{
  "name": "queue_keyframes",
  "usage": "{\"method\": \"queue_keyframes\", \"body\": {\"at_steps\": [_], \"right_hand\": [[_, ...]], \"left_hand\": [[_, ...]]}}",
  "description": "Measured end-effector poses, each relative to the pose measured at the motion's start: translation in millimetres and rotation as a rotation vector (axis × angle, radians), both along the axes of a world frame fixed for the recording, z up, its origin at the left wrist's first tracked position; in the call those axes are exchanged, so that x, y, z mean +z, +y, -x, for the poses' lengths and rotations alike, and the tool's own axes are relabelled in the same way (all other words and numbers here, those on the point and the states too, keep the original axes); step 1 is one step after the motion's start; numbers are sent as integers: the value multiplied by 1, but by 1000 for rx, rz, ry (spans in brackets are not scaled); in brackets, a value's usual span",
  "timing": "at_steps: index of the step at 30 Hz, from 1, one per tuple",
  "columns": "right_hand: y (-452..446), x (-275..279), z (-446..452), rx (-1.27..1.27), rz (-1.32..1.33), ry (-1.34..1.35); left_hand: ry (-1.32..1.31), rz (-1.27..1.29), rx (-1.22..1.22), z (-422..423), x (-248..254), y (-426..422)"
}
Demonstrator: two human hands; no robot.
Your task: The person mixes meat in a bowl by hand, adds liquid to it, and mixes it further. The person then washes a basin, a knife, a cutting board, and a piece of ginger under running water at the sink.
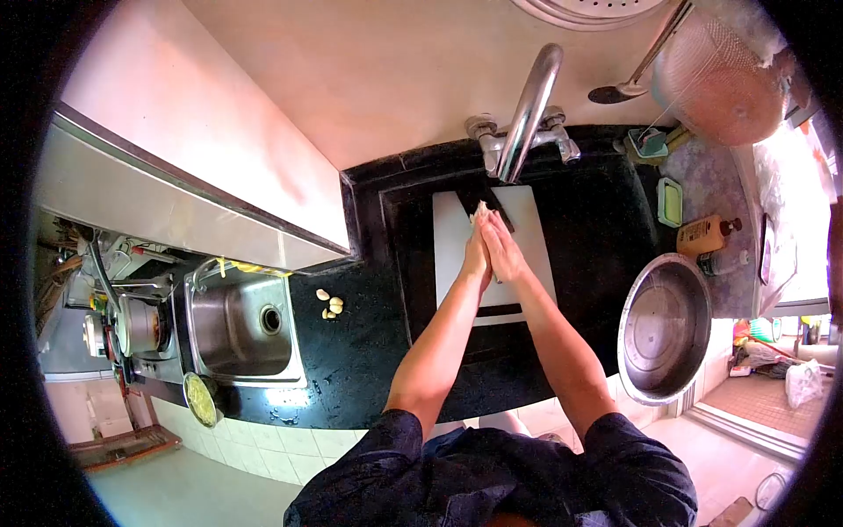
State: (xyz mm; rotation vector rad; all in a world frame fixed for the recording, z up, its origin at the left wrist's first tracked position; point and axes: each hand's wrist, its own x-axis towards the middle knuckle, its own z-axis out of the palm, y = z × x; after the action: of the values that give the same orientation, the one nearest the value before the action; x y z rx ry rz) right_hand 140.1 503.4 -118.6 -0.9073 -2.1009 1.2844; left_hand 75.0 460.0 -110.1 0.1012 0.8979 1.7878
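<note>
Palm to palm, my left hand [475,255] and my right hand [503,249] press together above a white cutting board [536,263]. Their fingers point away from me and are closed. A small whitish, papery-looking bit [480,209] shows at the fingertips; what lies between the palms is hidden. Under and beyond the hands, a dark, flat blade-like thing [500,216] lies across the board, partly covered by them. Several pale garlic cloves [333,307] sit on the black counter [351,364] to the left, apart from my hands.
A chrome faucet [532,110] reaches out over the board's far edge. At the right stands a large metal basin [665,329], near a pump bottle [702,235] and a green soap dish [670,202]. On the left are a steel sink [241,329] and a small bowl [202,400] at the counter's edge.
</note>
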Motion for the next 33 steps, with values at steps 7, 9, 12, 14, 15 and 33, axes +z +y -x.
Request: {"method": "queue_keyframes", "body": {"at_steps": [7, 9, 12, 14, 15, 33], "right_hand": [[102, 68, -32, -666, -112, -8], [127, 96, -27, -677, -198, -142], [155, 103, -27, -536, -271, -362], [165, 100, -28, -460, -359, -485], [165, 98, -28, -443, -461, -549], [165, 84, -29, -452, -1085, -845]], "left_hand": [[832, 156, -141, 42, -71, 3], [1102, 211, -225, 45, -66, 1], [1882, 472, -482, 52, -20, -9], [1917, 444, -352, 55, -57, -4], [1904, 424, -291, 57, -79, -2], [1748, 222, -278, 54, -113, 41]]}}
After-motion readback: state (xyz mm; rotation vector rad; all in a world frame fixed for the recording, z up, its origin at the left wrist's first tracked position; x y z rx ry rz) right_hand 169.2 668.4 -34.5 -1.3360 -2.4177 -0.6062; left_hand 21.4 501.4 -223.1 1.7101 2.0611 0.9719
